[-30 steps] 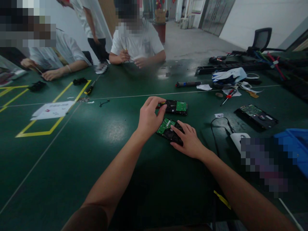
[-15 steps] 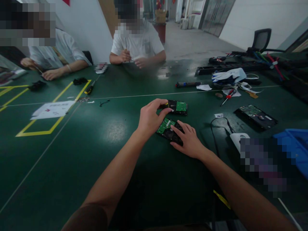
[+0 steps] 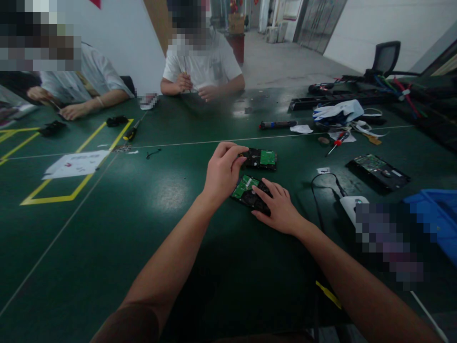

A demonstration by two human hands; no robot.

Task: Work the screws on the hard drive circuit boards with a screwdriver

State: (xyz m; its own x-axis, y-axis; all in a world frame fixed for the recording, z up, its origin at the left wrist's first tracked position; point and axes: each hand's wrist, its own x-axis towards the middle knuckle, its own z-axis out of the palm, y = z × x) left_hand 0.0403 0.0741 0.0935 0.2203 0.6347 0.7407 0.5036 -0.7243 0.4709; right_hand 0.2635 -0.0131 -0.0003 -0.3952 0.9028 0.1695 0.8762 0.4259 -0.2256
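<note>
1. The left hand (image 3: 222, 174) is partly closed, thumb and fingertips drawn close together at the left end of the far hard drive (image 3: 267, 158); whether they grip anything small cannot be told.
2. The right hand (image 3: 282, 208) is open, fingers spread over the right part of the near hard drive (image 3: 246, 186), thumb along its lower edge.
3. The near hard drive lies on the tabletop (image 3: 171, 247), its green board end just beside the left hand, to the right of and below it. The far hard drive lies beyond the right hand, with a narrow gap between the drives.
4. Left of the left hand, the green tabletop runs as far as the yellow tape outline (image 3: 48, 200) and the white paper (image 3: 76, 164).
5. Right of the right hand, the nearest thing is the black cable (image 3: 313, 190), then the white device (image 3: 352, 205); the third hard drive (image 3: 380, 172) and the blue bin (image 3: 433, 214) lie farther out.
6. Beyond and right of the right hand lies the red screwdriver (image 3: 337, 144). The tabletop's near edge runs below both hands, well apart from them.
</note>
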